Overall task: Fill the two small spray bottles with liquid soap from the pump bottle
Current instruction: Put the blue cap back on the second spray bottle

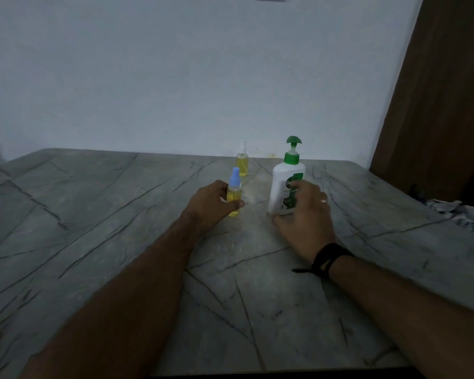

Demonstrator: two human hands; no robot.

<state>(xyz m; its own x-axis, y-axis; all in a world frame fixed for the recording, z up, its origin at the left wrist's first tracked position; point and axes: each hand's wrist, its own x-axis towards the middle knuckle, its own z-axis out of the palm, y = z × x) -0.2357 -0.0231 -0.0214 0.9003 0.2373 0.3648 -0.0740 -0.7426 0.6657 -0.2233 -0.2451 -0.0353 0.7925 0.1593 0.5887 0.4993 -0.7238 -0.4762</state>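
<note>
1. Two small spray bottles hold yellow liquid: the blue-capped bottle (234, 195) stands mid-table (93, 228), gripped by the left hand (212, 205).
2. The clear-capped bottle (242, 162) stands alone near the table's far edge.
3. The right hand (303, 214) curls round the upright pump bottle (285, 187), just beside the blue-capped bottle.

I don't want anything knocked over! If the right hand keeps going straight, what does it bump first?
The right hand would meet the white pump bottle first; it looks already against it, though depth is unclear.
</note>
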